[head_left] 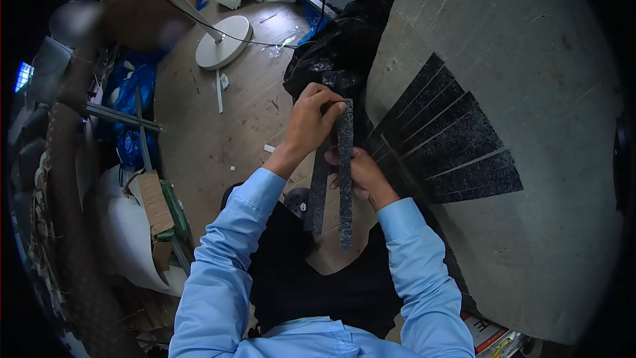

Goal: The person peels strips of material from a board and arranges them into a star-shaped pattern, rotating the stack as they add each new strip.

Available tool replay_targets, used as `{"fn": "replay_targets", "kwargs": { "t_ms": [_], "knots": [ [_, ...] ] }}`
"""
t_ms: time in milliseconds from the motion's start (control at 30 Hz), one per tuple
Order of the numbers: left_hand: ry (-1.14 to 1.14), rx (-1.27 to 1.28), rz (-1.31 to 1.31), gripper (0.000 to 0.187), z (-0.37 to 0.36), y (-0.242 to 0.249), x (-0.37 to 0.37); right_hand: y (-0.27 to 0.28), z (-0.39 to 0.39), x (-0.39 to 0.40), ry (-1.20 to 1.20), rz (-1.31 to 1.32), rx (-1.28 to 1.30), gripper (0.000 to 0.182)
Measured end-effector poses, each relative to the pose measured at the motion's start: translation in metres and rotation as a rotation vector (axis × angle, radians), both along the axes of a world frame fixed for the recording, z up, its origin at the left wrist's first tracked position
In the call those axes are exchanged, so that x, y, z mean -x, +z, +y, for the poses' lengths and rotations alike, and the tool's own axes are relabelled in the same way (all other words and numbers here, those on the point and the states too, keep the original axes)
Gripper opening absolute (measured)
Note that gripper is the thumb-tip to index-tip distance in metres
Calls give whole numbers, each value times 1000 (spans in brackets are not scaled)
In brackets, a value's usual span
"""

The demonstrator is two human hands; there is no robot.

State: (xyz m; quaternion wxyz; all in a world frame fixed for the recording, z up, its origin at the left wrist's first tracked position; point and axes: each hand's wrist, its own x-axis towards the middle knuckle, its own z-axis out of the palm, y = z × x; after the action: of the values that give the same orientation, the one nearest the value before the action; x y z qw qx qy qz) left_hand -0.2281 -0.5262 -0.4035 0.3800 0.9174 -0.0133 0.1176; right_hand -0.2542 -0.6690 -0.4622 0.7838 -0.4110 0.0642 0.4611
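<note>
Two long dark speckled strips hang in front of me, above the floor. My left hand (310,119) pinches the top end of the front strip (345,192) between thumb and fingers. Lower down, my right hand (366,174) has its thumb and fingers closed around the middle of that strip, partly hidden behind it. The second strip (318,202) slants down just to the left, its upper part hidden near my hands. More dark speckled strips (464,136) lie fanned out on the grey board (530,59) to my right.
A white round lamp base (224,43) stands on the wooden floor (185,113) ahead. Black plastic bags (338,46) lie against the board's left edge. Metal bars (122,117), blue bags (129,93) and cardboard (156,202) crowd the left side. White scraps lie on the floor.
</note>
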Motion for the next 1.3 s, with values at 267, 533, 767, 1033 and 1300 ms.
{"fn": "replay_targets", "kwargs": {
  "t_ms": [267,533,767,1033,1300],
  "knots": [
    [-22,21,-51,32,1,-18,3,-1,0,0,57,14,-154,21],
    [186,636,427,42,3,-20,5,-2,1,-2,161,-100,-48,24],
    [82,514,326,28,2,-12,-1,4,0,-3,114,-149,-35,28],
    [203,556,107,22,42,-11,-16,19,-9,-4,42,-202,-226,30],
    [260,577,8,31,32,-4,-13,8,0,-1,-15,-375,100,19]
  ]
}}
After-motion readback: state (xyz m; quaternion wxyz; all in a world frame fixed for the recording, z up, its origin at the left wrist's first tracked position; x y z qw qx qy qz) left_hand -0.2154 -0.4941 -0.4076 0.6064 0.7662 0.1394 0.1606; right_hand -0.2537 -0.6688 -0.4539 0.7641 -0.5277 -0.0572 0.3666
